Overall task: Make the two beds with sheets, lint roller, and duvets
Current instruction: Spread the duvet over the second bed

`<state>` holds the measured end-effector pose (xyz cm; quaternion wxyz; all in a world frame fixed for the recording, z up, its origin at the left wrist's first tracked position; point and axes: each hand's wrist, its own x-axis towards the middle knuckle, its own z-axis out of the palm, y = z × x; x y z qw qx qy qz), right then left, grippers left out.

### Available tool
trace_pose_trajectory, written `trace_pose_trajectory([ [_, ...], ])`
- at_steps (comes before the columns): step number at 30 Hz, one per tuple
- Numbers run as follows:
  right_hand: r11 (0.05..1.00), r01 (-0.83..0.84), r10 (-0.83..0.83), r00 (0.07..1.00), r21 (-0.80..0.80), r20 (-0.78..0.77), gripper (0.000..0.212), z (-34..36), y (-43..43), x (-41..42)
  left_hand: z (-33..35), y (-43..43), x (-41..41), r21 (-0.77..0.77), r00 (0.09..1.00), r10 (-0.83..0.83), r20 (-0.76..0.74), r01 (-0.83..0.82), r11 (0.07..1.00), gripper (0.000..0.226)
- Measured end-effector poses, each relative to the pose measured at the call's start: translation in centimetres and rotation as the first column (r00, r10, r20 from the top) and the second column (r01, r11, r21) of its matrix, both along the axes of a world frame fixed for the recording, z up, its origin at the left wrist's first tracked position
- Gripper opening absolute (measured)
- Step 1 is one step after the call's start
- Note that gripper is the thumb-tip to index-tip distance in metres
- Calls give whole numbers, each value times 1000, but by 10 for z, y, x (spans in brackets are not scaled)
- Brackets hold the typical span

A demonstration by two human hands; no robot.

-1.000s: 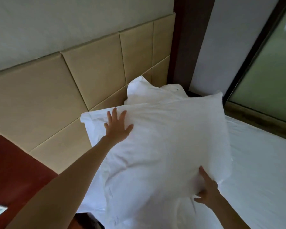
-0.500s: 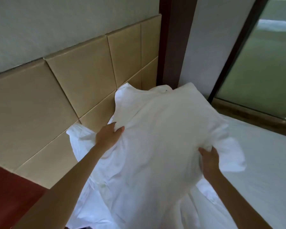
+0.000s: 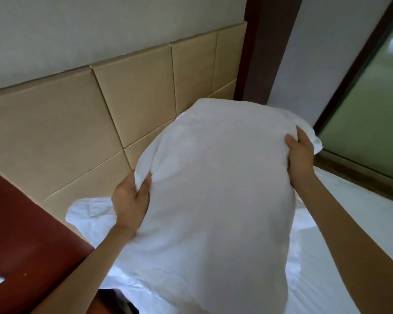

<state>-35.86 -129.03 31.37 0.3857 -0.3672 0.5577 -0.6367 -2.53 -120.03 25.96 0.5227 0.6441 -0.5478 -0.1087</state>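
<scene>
A large white pillow is lifted up on end over the head of the bed. My left hand grips its left edge, with a fold of the case bunched between thumb and fingers. My right hand grips the upper right corner. Behind the lifted pillow, a second white pillow lies crumpled against the headboard. The bed's white sheet spreads out to the right. No lint roller or duvet is in view.
A beige padded headboard runs along the wall. A reddish-brown wooden surface stands at the lower left. A dark wooden post and a frosted glass panel with a wooden sill bound the bed's far side.
My left hand went from resting flat on the pillow to gripping its left edge. My right hand moved up from the lower edge to the upper right corner, and the pillow rose upright.
</scene>
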Motion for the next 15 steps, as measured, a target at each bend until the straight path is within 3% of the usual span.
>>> trace_pose_trajectory([
  [2,998,-54,56,997,45,-46,43,-16,-16,0,-21,0,7,68,1000,9,-23,-7,998,34],
  [4,966,-147,180,973,213,-146,51,-39,-28,-5,-54,-3,17,253,1000,-23,13,19,967,31],
  [7,806,-260,419,885,532,-203,56,-71,-19,-7,-105,-10,35,670,996,-56,70,-5,743,41],
  [9,808,-224,403,885,545,-234,59,-87,-6,-4,-115,-18,37,702,1000,-14,-7,15,712,49],
  [12,869,-94,220,953,486,-209,74,-104,4,-4,-102,-43,32,626,998,-1,-66,42,779,58],
  [15,761,-23,89,994,649,-69,101,-111,10,-7,-90,-83,28,651,977,-66,-203,185,736,96],
])
